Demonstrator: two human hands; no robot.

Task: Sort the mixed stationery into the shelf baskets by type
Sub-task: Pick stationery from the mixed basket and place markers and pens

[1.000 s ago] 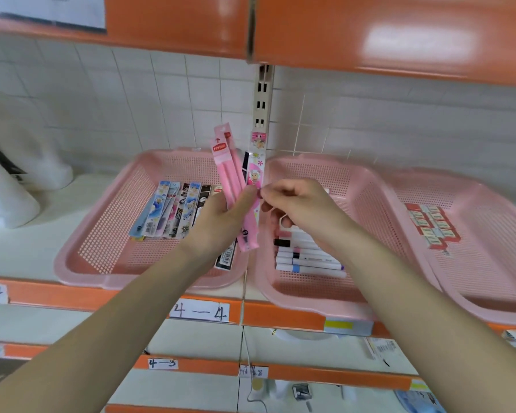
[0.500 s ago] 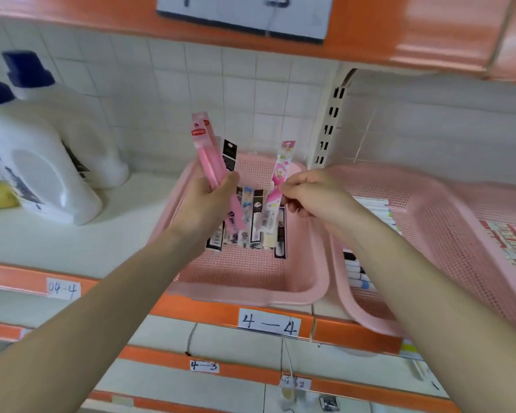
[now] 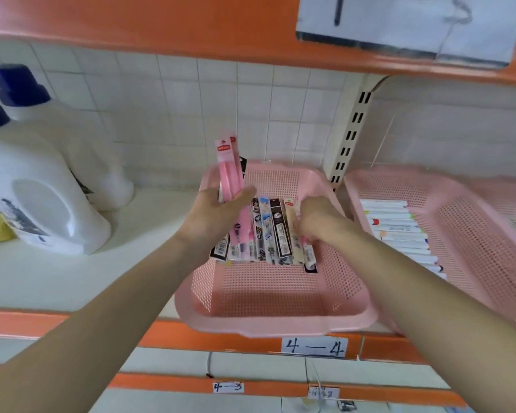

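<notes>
A pink mesh basket (image 3: 276, 324) stands on the shelf and holds a row of packaged pens (image 3: 276, 231) lying side by side. My left hand (image 3: 213, 214) is over the basket's left side and grips a few long pink pen packs (image 3: 227, 171) that point upward. My right hand (image 3: 318, 220) is down inside the basket at the right end of the row. Its fingers are curled on a pink-printed pen pack (image 3: 307, 253), which lies against the others.
A second pink basket (image 3: 474, 234) to the right holds white markers (image 3: 399, 231); a third basket's edge shows at far right. White detergent bottles (image 3: 45, 201) with blue caps stand on the shelf to the left. An orange shelf hangs overhead. Label 4-4 (image 3: 313, 347) is on the shelf edge.
My right hand has gone down from beside the left hand into the basket, taking the pink-printed pack to the right end of the row. The view has turned left and come closer.
</notes>
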